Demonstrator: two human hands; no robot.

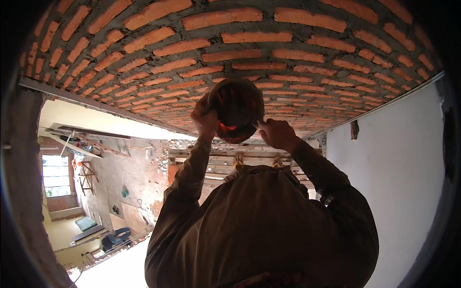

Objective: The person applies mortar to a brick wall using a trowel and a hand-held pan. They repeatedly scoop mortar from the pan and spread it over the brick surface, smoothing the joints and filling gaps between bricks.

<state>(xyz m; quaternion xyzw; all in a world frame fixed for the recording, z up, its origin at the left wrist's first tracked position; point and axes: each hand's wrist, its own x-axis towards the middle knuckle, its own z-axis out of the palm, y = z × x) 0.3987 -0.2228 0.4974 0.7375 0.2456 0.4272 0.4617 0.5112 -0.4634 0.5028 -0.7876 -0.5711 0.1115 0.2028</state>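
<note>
Both my hands are raised in front of a brick wall (256, 37) with grey mortar joints. Between them is a dark, rounded, bowl-like thing (238, 103) with reddish patches low on it; shadow hides its exact kind. My left hand (205, 121) is closed round its left side, the fingers partly hidden. At its lower right edge, my right hand (278, 133) grips with the fingers bent and the thumb side against it. Dark long sleeves cover my forearms.
I stand on wooden planks (218, 161) at the wall's foot. A white wall (384, 158) rises on the right. Far below on the left are a wooden trestle (87, 176), a person in dark clothes (115, 238), boards and rubble on the floor (137, 177).
</note>
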